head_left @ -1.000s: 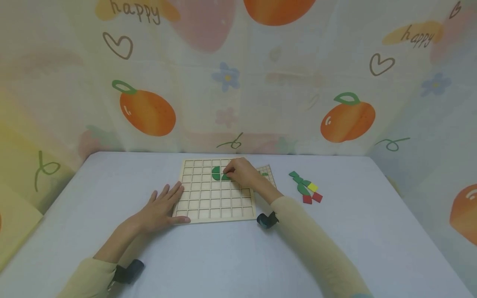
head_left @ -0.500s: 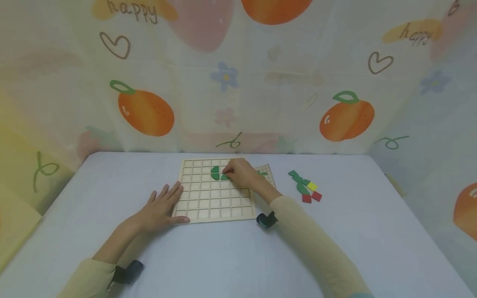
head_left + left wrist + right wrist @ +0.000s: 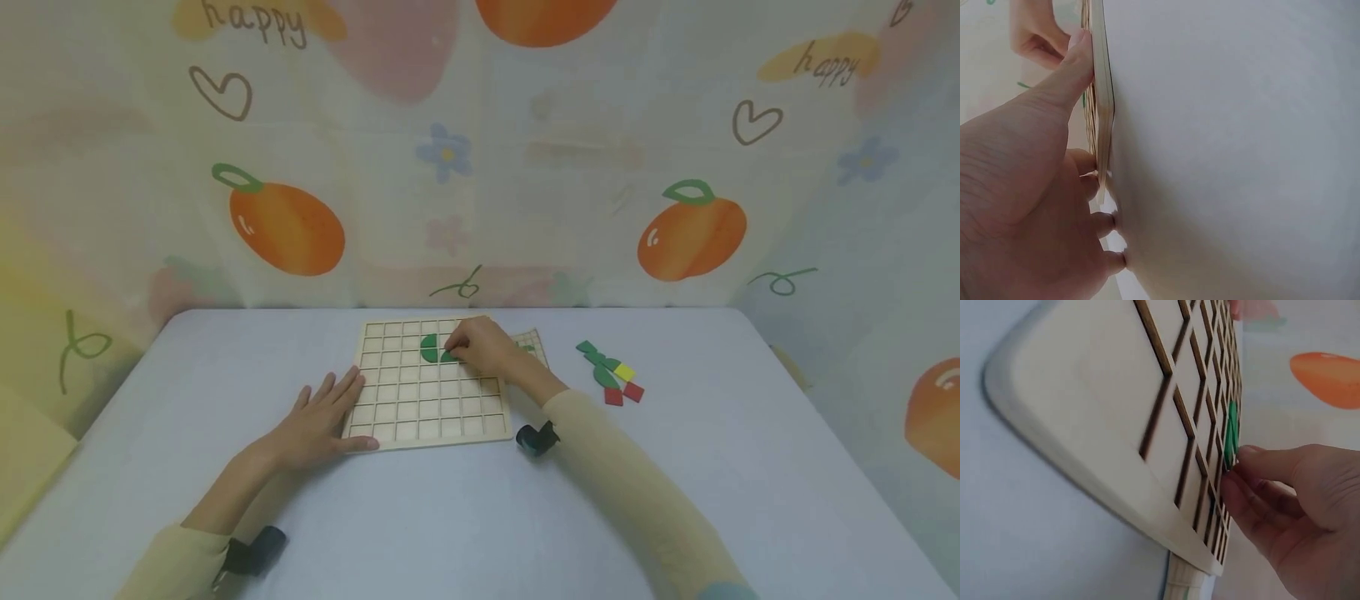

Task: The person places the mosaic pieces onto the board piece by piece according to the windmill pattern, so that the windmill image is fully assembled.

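Note:
A pale wooden grid board (image 3: 416, 408) lies on the table. In its upper cells sit green pieces with curved edges (image 3: 429, 348). My left hand (image 3: 318, 425) is spread at the board's left side, fingers along the edge and thumb resting on the near left corner. The left wrist view shows that thumb (image 3: 1069, 78) on top of the rim. Over the board's upper right part, my right hand (image 3: 483, 346) pinches a small green piece (image 3: 448, 357) at a cell; its fingertips partly hide it. Green also shows beside the fingertips in the right wrist view (image 3: 1230, 434).
A smaller grid card (image 3: 529, 340) with green marks lies partly behind the right hand and board. To the right, several loose green pieces (image 3: 604, 377), a yellow square (image 3: 624, 372) and two red squares (image 3: 613, 397) lie on the white table (image 3: 442, 517). A printed curtain (image 3: 517, 192) hangs behind.
The head view has shifted slightly, so the whole scene sits a little further left. Both hands keep their places on the board, with the right fingertips still at the same cell.

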A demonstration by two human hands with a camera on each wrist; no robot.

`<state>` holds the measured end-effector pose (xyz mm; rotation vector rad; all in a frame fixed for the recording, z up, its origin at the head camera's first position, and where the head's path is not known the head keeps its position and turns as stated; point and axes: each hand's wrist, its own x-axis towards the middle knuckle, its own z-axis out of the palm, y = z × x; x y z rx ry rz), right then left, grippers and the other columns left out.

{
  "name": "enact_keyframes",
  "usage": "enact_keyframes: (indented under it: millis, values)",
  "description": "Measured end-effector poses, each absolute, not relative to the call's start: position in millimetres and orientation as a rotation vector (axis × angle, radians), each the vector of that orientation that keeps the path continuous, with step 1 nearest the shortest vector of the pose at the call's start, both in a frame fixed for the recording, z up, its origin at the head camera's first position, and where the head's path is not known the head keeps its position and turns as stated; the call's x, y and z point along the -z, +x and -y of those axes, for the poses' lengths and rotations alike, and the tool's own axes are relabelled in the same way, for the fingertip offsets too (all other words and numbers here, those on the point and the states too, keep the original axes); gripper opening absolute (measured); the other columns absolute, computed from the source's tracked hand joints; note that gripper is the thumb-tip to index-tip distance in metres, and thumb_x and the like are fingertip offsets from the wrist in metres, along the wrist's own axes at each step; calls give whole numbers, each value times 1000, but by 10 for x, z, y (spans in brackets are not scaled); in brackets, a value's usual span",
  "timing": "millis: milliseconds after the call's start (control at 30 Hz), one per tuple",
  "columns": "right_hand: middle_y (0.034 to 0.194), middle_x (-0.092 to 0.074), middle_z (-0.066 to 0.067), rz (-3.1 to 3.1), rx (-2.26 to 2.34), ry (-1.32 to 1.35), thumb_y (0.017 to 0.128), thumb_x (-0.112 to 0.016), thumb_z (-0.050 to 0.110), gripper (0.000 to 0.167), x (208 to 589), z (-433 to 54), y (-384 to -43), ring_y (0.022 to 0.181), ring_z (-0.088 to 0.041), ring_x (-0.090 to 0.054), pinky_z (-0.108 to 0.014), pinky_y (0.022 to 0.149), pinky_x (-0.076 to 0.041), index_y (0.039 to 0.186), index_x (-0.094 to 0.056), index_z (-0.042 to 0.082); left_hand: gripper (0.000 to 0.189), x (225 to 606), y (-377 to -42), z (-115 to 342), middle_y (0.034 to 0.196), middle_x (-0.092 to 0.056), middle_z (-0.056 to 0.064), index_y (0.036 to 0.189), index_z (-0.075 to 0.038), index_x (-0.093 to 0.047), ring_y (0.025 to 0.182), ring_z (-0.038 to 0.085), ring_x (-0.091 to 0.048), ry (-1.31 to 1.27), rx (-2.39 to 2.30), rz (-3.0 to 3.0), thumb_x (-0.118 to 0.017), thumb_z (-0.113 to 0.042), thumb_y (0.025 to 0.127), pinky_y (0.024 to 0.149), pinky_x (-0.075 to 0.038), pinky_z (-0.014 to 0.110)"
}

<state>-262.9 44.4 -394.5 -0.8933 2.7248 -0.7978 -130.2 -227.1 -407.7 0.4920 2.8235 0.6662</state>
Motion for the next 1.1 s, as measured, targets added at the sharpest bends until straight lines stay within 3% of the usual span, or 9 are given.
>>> enact_keyframes:
  millis: [267, 867, 1100]
  values:
    - [112, -70, -6, -2682, 832, -832, 96, -63, 8, 20, 3819, -583, -2637, 105, -19, -63, -32, 90, -51, 114, -71, 4, 107, 4049, -1282, 2273, 161, -12, 22, 154, 3, -18, 145, 51, -4, 480, -676, -2820, -69, -58, 82, 110, 1, 70]
    - [108, -70, -10, -2740, 848, -896, 96, -63, 7, 20, 3719, -1111, -2743, 101, -23, -64, -34, 89, -52, 112, -72, -1, 106, 4066, -1306, 2270, 161, -12, 23, 153, 4, -19, 144, 52, -4, 495, -683, -2815, -69, -58, 83, 110, 0, 70]
    - [107, -70, -13, -2802, 879, -808, 94, -64, 5, 19, 3700, -1330, -2755, 100, -25, -64, -36, 89, -52, 109, -71, -4, 107, 4087, -1307, 2280, 161, -12, 23, 153, 4, -19, 144, 52, -4, 498, -679, -2820, -68, -59, 82, 110, 1, 71]
